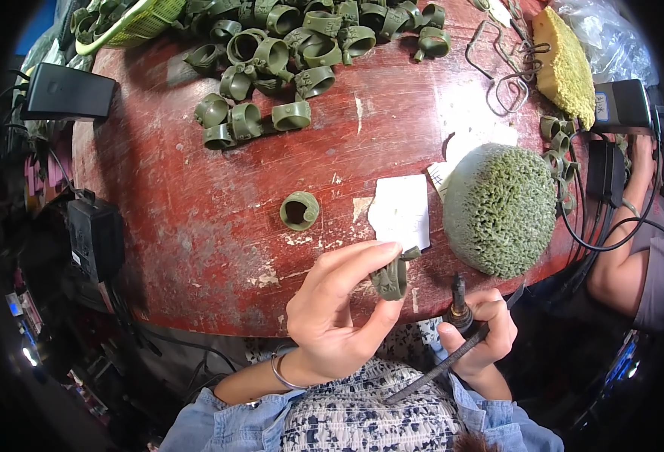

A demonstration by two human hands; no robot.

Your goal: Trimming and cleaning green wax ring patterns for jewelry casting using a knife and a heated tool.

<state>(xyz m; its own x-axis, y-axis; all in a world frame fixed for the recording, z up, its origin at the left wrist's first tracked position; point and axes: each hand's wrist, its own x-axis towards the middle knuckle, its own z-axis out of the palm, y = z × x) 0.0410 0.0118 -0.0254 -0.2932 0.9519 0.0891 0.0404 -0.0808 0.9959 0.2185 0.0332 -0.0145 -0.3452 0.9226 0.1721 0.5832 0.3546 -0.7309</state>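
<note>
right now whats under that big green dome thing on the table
The green dome sits on the red table, its edge overlapping white paper scraps. Whatever lies beneath its middle is hidden by the dome itself.

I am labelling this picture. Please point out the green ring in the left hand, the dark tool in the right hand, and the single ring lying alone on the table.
green ring [390, 280], head view, its band.
dark tool [458, 295], head view, its upper shaft.
single ring [299, 210], head view, its rim.

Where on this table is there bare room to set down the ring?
Free: the red tabletop left of the lone green ring, below the ring pile. Crowded: the far edge with rings, and the right side around the green dome, paper slip and wire hooks.
</note>
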